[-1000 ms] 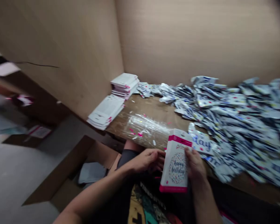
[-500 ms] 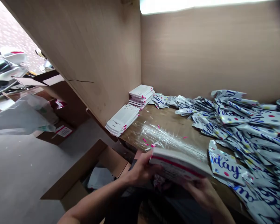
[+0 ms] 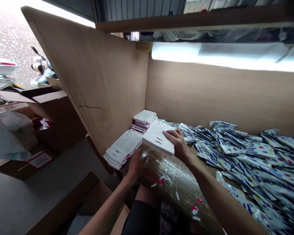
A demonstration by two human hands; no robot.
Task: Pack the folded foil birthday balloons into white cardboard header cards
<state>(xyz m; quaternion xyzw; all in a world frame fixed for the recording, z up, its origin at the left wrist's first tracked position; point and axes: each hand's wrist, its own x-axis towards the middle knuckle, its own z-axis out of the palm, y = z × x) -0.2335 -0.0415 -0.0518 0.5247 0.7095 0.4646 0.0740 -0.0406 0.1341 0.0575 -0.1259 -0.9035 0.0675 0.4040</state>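
Observation:
My right hand [image 3: 178, 143] grips the right end of a stack of white cards [image 3: 158, 135], held over the table beside the other stacks. My left hand [image 3: 138, 163] is low at the left of that stack, near the table's front edge, blurred, its fingers hard to make out. A lower stack of white packs [image 3: 123, 147] with pink edges lies left of it, and a taller pile [image 3: 144, 117] stands behind in the corner.
Shiny printed foil packets [image 3: 235, 150] cover the table's right and back. Pink and white scraps [image 3: 160, 180] dot the tape-covered tabletop [image 3: 178, 173]. A wooden side panel [image 3: 100, 81] rises at left. Open cardboard boxes [image 3: 61, 114] stand beyond it.
The white stack has moved from near my body to the back left, now in my right hand alone. My left hand has come off it. The view has tilted up.

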